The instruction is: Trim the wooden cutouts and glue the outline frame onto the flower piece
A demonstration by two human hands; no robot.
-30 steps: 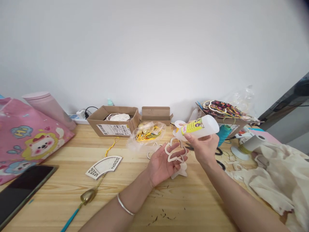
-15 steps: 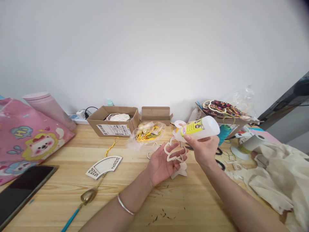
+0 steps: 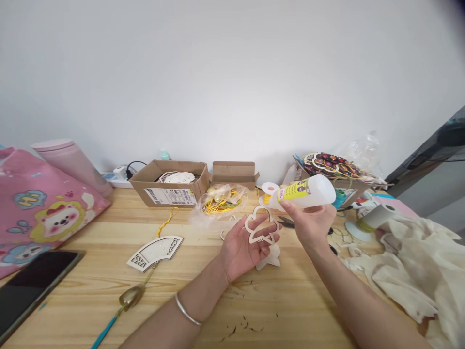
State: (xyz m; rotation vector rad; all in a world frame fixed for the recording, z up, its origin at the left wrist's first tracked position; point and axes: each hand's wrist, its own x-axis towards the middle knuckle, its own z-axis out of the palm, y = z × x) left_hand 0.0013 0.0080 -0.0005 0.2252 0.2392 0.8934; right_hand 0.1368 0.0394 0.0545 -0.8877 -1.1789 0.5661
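My left hand, palm up, holds a thin wooden flower-shaped frame with an open middle. In my right hand is a white glue bottle with a yellow label, tilted so its nozzle end points left and down toward the frame's upper edge. Whether the tip touches the wood I cannot tell. Beneath my left fingers, a solid wooden flower-shaped piece lies on the table. Off to the left rests a fan-shaped wooden pendant with yellow cord, a brass bell and a blue tassel.
Along the wall stand a cardboard box of wooden pieces, a plastic bag of yellow cords and a spool. Black scissors lie behind my hands. Beige cloth covers the right side; a phone and pink bag are left.
My right hand and the glue bottle have shifted slightly right, uncovering more of the spool and scissors. The wooden frame has moved a little left and down in view.
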